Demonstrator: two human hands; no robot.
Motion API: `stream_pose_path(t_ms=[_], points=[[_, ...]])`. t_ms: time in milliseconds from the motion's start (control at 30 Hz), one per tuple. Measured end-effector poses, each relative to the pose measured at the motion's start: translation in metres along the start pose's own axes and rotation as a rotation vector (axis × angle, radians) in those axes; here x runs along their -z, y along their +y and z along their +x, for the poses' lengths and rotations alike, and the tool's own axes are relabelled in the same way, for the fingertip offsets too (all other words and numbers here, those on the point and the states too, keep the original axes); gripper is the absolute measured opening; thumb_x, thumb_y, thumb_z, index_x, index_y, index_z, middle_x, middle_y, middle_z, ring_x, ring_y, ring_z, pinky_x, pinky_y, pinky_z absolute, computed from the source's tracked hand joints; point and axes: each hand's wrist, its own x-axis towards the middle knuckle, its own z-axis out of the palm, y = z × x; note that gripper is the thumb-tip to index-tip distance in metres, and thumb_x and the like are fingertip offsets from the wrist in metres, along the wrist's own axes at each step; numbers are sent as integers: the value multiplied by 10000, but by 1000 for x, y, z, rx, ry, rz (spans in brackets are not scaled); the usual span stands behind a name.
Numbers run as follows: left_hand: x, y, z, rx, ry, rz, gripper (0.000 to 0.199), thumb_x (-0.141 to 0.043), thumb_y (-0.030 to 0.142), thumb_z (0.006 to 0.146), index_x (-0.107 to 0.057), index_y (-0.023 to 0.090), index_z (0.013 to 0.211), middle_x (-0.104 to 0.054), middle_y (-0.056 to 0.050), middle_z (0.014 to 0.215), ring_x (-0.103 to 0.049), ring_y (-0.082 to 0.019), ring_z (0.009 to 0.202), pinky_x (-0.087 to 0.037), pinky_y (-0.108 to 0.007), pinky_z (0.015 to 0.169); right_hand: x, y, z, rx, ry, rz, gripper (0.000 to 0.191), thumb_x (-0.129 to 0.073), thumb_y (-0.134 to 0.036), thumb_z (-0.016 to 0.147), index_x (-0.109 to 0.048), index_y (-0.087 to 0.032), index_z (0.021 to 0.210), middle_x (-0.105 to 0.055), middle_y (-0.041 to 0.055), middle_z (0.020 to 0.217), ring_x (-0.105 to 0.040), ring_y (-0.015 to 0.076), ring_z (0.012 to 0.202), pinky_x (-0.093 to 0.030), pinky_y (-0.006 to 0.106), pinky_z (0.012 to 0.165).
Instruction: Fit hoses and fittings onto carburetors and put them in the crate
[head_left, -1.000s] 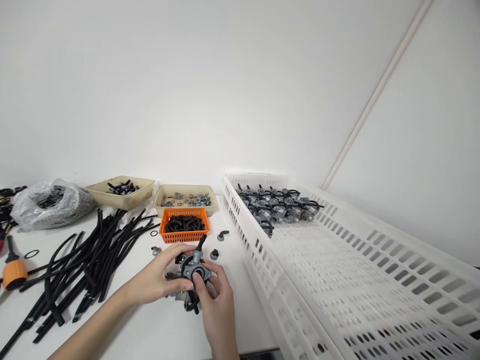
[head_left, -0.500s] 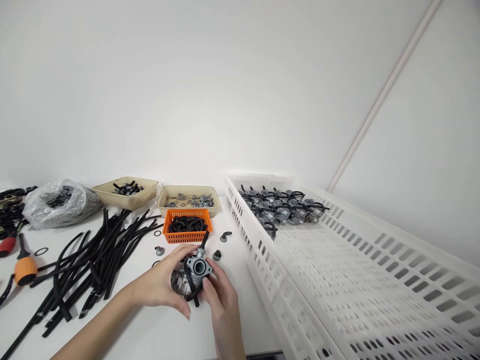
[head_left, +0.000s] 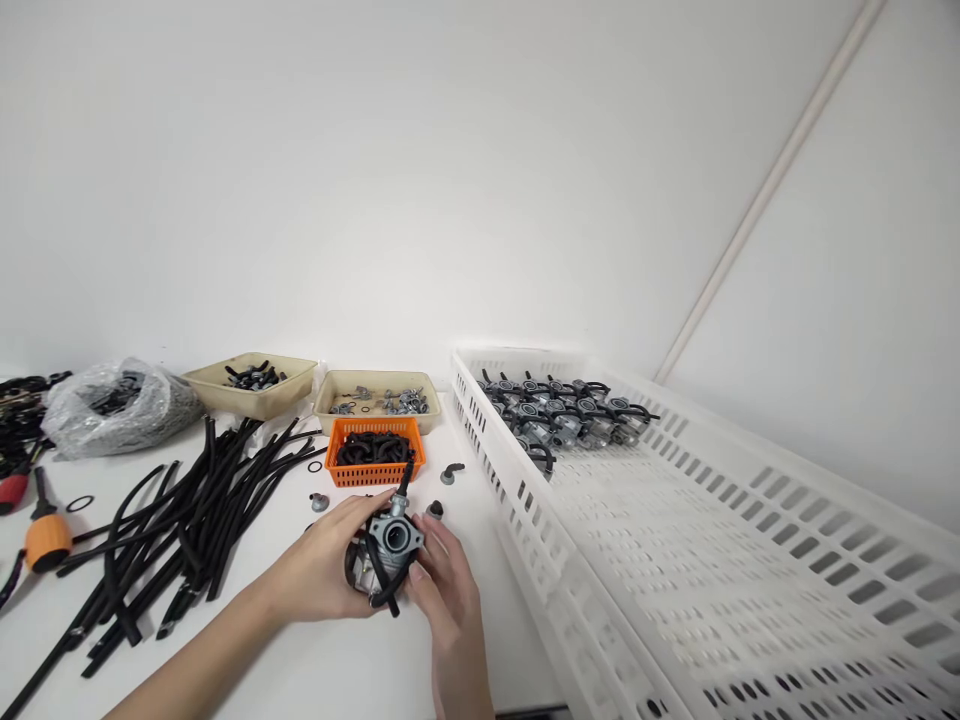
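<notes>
a grey metal carburetor [head_left: 391,545] is held between two hands above the near edge of a white bench [head_left: 300,660], the left hand [head_left: 322,565] curled around one side, the half-closed right hand [head_left: 450,590] gripping the other. beyond stands an orange basket [head_left: 379,476] of black rubber pieces [head_left: 375,447]; a white crate [head_left: 750,570] along the bench's right edge holds similar carburetors [head_left: 559,415].
</notes>
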Motion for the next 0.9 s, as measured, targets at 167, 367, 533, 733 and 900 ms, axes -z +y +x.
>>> stream_pose_path(t_ms=[167, 367, 533, 733, 900], points=[[0, 4, 2, -80, 140, 121, 986, -751, 187, 617, -229, 231, 1451, -557, -125, 1297, -554, -290, 1166, -489, -419, 974, -4, -2, 1, 10, 58, 138, 482, -771, -483, 675, -608, -259, 1070, -665, 108, 1228, -600, 284, 1144, -471, 423, 959], [-2, 4, -3, -217, 230, 288, 960, -734, 253, 638, -228, 204, 1453, -602, -142, 1248, -572, -318, 1143, -535, -393, 894, 2, -17, 4, 8, 51, 21, 367, -693, -486, 765, -659, -225, 1022, -691, 100, 1160, -619, 261, 1068, -461, 405, 950], [-6, 4, -9, -194, 205, 301, 974, -719, 249, 623, -199, 239, 1446, -579, -146, 1285, -549, -354, 1188, -541, -400, 870, -5, -49, 24, 109, -91, -202, 330, -669, -459, 794, -706, -230, 1030, -709, 82, 1118, -603, 261, 1090, -446, 388, 964], [-7, 5, -10, -152, 150, 147, 987, -760, 245, 592, -216, 272, 1415, -551, -133, 1304, -538, -346, 1204, -520, -440, 923, -17, -54, 57, 16, -307, -200, 335, -761, -482, 680, -755, -198, 858, -762, 69, 857, -687, 243, 822, -523, 378, 791], [-6, 6, -9, -179, 147, 29, 1001, -798, 299, 595, -216, 307, 1409, -534, -119, 1323, -569, -331, 1174, -516, -460, 947, -14, -46, 66, -22, -312, -88, 309, -809, -444, 634, -759, -197, 813, -763, 51, 782, -689, 207, 747, -524, 341, 751]])
